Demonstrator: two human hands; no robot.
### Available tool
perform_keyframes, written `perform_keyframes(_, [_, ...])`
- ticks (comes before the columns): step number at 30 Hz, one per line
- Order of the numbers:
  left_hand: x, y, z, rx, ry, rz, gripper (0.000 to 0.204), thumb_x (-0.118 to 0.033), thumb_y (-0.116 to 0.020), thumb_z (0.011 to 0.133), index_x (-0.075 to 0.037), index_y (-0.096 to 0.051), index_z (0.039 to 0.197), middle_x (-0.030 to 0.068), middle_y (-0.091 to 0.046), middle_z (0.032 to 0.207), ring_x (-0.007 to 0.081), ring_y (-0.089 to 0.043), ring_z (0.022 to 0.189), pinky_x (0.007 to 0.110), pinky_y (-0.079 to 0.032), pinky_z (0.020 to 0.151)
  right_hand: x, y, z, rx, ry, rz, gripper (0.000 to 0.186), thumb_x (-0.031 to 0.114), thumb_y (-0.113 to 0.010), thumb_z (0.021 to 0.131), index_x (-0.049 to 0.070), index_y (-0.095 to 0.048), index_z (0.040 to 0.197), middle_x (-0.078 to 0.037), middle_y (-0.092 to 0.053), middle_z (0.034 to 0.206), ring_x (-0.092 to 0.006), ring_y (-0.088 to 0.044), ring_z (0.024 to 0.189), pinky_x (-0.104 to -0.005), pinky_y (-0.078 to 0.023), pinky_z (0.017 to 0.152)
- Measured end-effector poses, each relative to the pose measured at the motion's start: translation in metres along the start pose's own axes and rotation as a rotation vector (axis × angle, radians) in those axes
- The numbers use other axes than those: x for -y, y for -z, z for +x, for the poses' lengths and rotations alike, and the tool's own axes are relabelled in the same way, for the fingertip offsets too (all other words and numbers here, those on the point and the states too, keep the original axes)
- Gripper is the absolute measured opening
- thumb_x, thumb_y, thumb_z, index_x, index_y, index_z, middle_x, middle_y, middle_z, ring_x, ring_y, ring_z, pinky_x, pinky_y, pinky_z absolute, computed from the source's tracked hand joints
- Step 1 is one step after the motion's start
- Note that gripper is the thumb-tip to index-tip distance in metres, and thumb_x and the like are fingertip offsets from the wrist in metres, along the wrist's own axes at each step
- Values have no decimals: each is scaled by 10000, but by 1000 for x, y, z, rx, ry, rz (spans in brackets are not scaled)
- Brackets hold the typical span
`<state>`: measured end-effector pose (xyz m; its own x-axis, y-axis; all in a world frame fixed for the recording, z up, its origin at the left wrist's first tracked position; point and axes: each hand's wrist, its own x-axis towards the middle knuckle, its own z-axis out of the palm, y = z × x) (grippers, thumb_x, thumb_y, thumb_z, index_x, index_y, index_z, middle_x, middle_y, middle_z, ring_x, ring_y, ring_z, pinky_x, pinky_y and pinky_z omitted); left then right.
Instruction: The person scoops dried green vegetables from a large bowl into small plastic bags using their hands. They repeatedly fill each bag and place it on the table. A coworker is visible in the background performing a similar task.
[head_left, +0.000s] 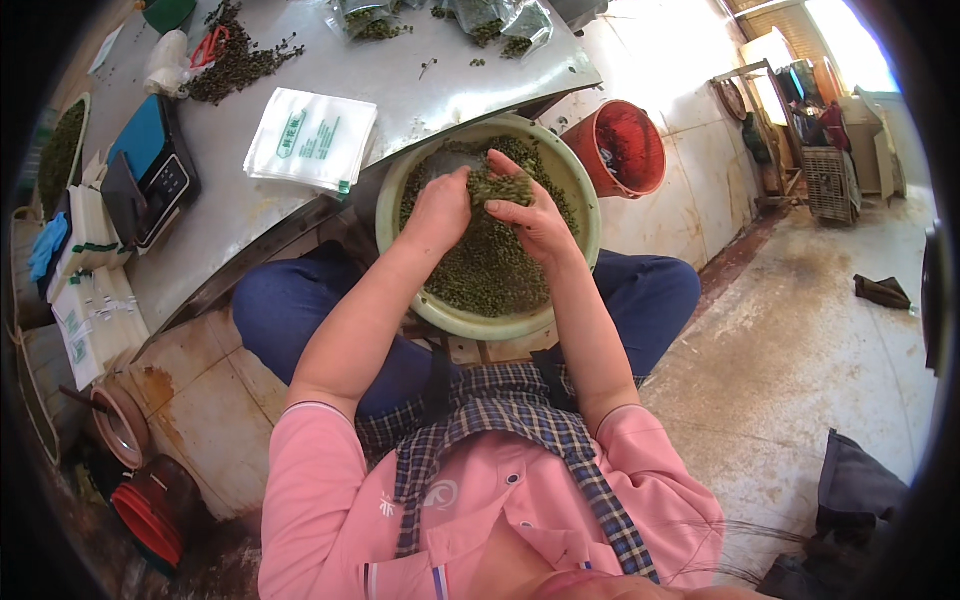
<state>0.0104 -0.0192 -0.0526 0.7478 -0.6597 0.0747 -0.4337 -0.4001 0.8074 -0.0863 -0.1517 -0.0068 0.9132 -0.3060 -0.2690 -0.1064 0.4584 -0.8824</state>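
Over a pale green basin (474, 293) full of small green berries, my right hand (530, 215) curls around a clump of the berries (500, 186), thumb on the near side. Just left of it, my left hand (440, 210) has its fingers bent closed at the clump's edge; what they grip is hidden. A faint translucent sheen shows behind the left fingers, too unclear to identify. The basin sits between my bent knees, beside the metal table's edge. A stack of white printed bags (305, 140) lies on the table to the upper left of my hands.
The steel table (420, 95) holds filled clear bags (485, 22), loose sprigs, red scissors (208, 48), a scale (150, 170) and more bag stacks (90, 315). A red bucket (625, 150) stands right of the basin. Dark cloth (850, 480) lies at right; pots (120, 430) sit low at left.
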Motion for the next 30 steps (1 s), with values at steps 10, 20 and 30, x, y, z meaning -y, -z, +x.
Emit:
perform_keyframes(10, [-23, -9, -18, 24, -84, 99, 458, -14, -507, 875, 63, -456, 1323, 270, -626, 992, 442, -637, 891, 506, -525, 767, -20, 1, 14, -428, 179, -1005, 448, 144, -725, 738, -15, -616, 1143, -169, -707, 950, -196, -683, 897, -338, -522, 804])
perform_keyframes(20, [-27, -13, -21, 43, -72, -3, 467, -36, -519, 908, -8, -453, 1369, 252, -616, 1030, 463, -605, 923, 518, -496, 783, -8, 19, 13, -227, 67, -1022, 459, 189, -771, 768, -20, -607, 1143, -83, -707, 902, -129, -640, 815, -305, -514, 735])
perform_keyframes(30, [-24, -2, -10, -116, 22, -199, 283, -60, -513, 925, -20, -612, 1187, 241, -655, 1019, 421, -627, 940, 479, -505, 781, 7, 24, 17, -22, -26, -512, 457, 133, -737, 827, -43, -617, 1232, -80, -697, 1043, -123, -626, 919, -311, -511, 810])
